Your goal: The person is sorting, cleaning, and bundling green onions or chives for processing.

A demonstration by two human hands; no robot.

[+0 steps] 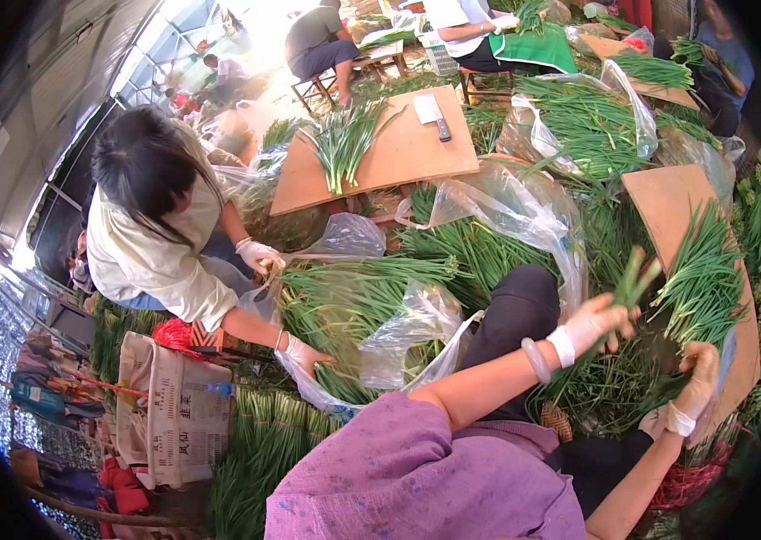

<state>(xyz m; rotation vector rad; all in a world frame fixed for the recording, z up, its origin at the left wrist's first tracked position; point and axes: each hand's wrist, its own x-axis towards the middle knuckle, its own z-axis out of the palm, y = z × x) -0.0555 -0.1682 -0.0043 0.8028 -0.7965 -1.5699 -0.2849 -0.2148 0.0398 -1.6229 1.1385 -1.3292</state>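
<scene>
Greens (634,283) clamped in the left hand (591,328), beside the board (657,191), are best gripped lightly to spare the stems, while the pile (706,268) on the board is best steadied by the right hand (697,387), whose closure cannot be told.

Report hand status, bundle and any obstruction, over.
Left hand gripping green stalks. Right hand at base of green pile on board. Clear plastic bag near left hand.
</scene>
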